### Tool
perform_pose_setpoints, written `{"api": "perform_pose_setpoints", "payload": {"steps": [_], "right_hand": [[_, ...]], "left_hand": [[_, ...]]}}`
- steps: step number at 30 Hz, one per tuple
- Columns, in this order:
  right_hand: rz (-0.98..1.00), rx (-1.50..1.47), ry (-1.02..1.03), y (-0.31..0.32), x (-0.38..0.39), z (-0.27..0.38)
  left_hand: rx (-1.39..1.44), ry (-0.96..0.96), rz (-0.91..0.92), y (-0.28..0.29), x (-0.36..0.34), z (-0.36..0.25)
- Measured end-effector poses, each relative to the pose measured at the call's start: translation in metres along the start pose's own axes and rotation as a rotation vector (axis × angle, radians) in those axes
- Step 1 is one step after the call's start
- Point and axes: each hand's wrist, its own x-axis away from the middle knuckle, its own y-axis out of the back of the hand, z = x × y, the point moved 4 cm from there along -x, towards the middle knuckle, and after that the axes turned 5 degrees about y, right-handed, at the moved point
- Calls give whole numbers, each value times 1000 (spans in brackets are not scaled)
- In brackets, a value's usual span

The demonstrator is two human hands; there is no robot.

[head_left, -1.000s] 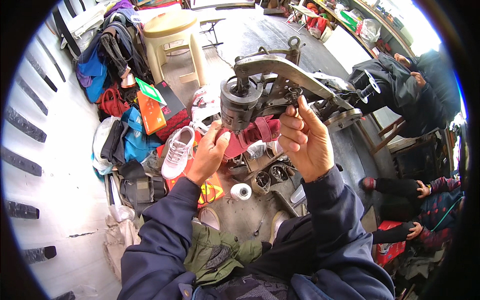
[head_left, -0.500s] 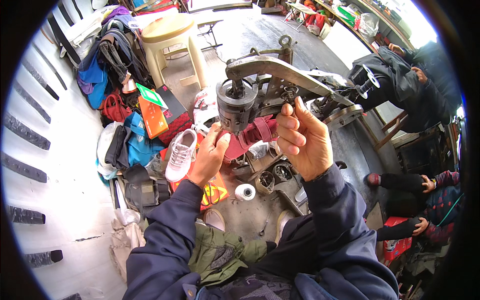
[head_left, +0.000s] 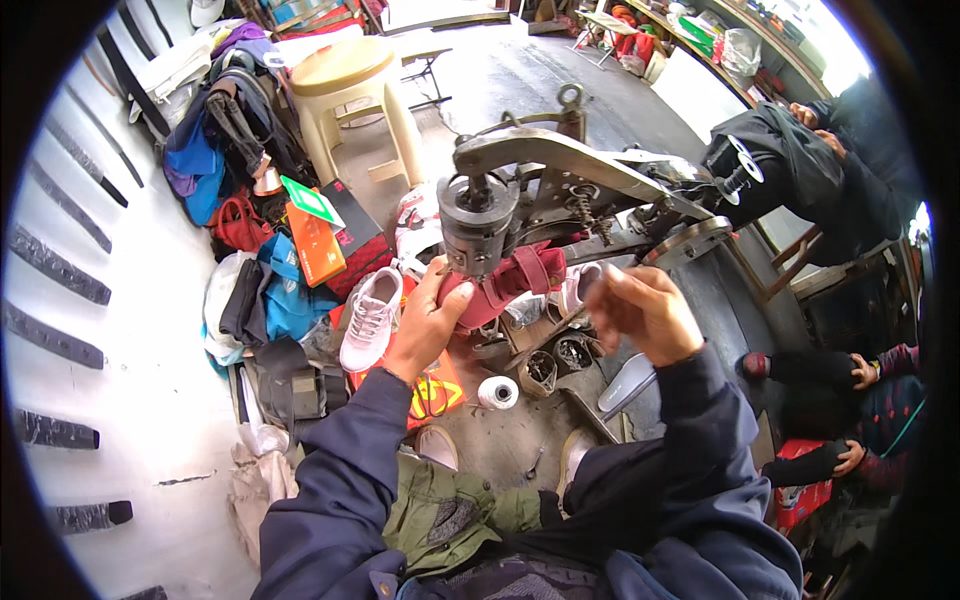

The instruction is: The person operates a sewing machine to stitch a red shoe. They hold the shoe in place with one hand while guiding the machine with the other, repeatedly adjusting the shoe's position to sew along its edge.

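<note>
Concrete floor [head_left: 520, 80] spreads under a cluttered cobbler's corner. At the grey sewing machine [head_left: 520, 190], the left hand [head_left: 425, 325] grips a red shoe piece [head_left: 510, 280] under the machine head; the right hand [head_left: 645, 310] hovers beside it, fingers pinched together.

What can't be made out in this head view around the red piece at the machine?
- Stitch point on the red piece: hidden under the machine head.
- Right hand fingertips: motion-blurred, so any pinched thread is unclear.
- Left hand palm side: hidden; thumb rests on the piece.
</note>
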Motion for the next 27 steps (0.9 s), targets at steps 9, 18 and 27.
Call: {"api": "perform_pose_setpoints", "payload": {"steps": [9,18,27], "right_hand": [[-576,1032,-28,166,8,-49],[-558,755,-82,188,-28,-93],[-808,1008,349,243,0,11]], "left_hand": [[30,-24,62,8,-10,2],[210,158,101,6,-3,10],[165,-28,17,1,-4,16]]}}
